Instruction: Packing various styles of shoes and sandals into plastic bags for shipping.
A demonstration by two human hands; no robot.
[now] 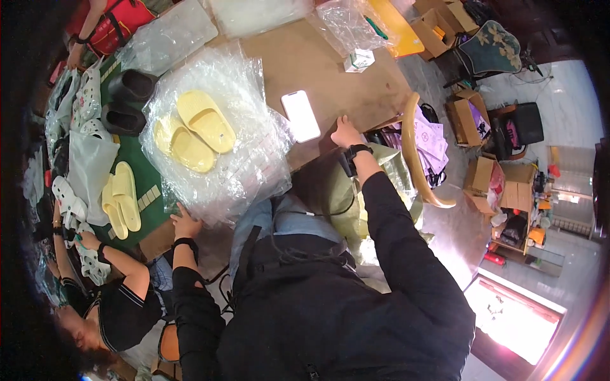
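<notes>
A pair of pale yellow slide sandals (206, 120) lies on a stack of clear plastic bags (248, 171) in front of me. My left hand (185, 223) is at the near left corner of this stack, fingers apart and touching the plastic at the table's edge. My right hand (346, 133) rests on the brown table (279, 57) near its edge, holding nothing, with its fingers loosely bent. A phone with a white screen (301, 116) lies between the stack and my right hand.
More yellow slides (121, 200), dark clogs (130, 101) and white clogs (68, 198) cover the green mat at left. A co-worker (121, 298) sits there. A small white box (359, 61) stands at the far side. A curved wooden chair arm (413, 146) borders the right.
</notes>
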